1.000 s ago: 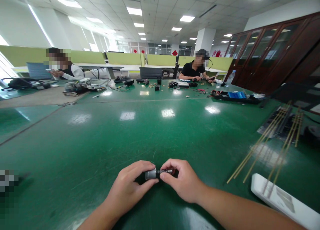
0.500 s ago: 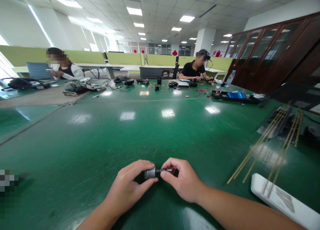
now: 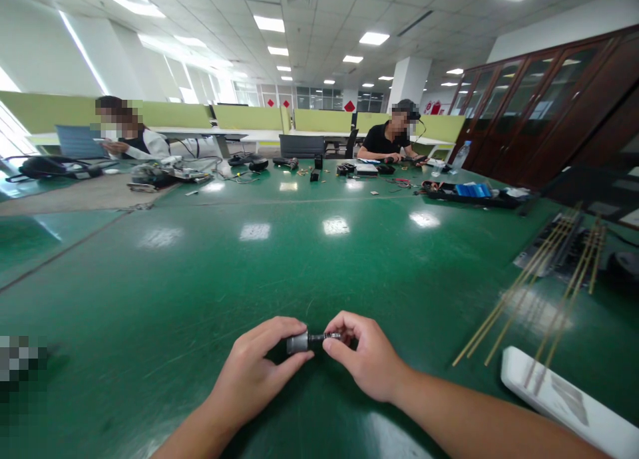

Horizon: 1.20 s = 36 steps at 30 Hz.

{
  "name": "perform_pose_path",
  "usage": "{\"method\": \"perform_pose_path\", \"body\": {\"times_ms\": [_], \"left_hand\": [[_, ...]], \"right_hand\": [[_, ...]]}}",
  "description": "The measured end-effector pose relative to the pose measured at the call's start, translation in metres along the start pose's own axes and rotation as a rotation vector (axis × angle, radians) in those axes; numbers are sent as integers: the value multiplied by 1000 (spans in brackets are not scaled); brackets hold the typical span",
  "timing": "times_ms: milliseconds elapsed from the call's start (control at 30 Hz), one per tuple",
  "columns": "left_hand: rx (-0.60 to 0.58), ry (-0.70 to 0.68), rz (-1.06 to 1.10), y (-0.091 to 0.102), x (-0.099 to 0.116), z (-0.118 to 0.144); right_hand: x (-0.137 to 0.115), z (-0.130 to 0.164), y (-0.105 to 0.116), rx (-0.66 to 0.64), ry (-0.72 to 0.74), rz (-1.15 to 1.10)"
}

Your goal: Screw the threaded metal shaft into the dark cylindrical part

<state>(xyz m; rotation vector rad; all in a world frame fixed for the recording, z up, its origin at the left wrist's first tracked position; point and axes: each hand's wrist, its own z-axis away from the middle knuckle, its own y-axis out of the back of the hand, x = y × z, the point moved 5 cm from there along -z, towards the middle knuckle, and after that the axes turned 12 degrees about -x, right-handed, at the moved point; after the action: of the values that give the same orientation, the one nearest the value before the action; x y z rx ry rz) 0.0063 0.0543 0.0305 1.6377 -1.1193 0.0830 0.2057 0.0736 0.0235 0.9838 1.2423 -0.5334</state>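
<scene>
Both hands meet low over the glossy green table [image 3: 309, 259], held just above its surface. Left hand [image 3: 259, 372] curls around the thicker end of a small grey metal cylinder with a thin dark threaded stem [image 3: 304, 341]; thumb below, fingers closed over the top, gripping it. Right hand [image 3: 364, 359] pinches the stem end between thumb and forefinger, other fingers bent in. The part lies level between the two hands, stem pointing toward the right hand; whether it touches the table cannot be told.

Right of the right hand: a bundle of long thin brass-coloured rods [image 3: 529, 293] lying slantwise, near ends resting close to a flat white rectangular device [image 3: 564, 396] that sits just beside the right forearm. Beyond the rods, dark flat parts, unclear.

Far ahead of the hands, across the table: a black tray holding blue blocks [image 3: 469, 191], scattered small dark tools and cables. Two other people sit at the far side, one in a black shirt [image 3: 387, 142] ahead, one in white [image 3: 134, 143] far off to the left, each with hands busy at their own spot.
</scene>
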Motion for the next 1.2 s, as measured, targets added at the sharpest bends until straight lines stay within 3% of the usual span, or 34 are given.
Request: {"method": "perform_pose_path", "body": {"times_ms": [1200], "left_hand": [[16, 64, -15, 6, -7, 2]], "right_hand": [[7, -5, 1, 22, -7, -148]]}}
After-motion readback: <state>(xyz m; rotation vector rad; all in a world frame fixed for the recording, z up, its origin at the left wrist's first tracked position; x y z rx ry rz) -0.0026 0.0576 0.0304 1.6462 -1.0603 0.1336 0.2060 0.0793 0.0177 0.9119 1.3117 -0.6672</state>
